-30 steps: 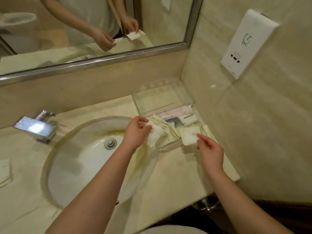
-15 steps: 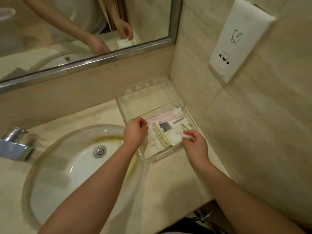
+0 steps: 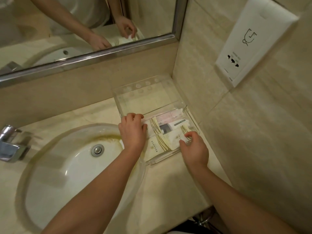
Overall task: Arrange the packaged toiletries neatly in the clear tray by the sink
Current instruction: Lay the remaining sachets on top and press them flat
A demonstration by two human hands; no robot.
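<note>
Two bare hands work over clear tray (image 3: 170, 159) in worktop corner, right of sink (image 3: 70, 166), below mirror (image 3: 87, 27). Left hand (image 3: 133, 132), fingers curled, presses striped white packets (image 3: 158, 137) at tray's left side; actual grip cannot be told. Right hand (image 3: 194, 149) pinches edge of white sachet (image 3: 177, 137) in tray's front compartment. Pink packet (image 3: 168, 117) and dark-labelled one lie behind. Rear compartment bare. Tap (image 3: 11, 146) at far left; white wall socket panel (image 3: 249, 41) upper right.
</note>
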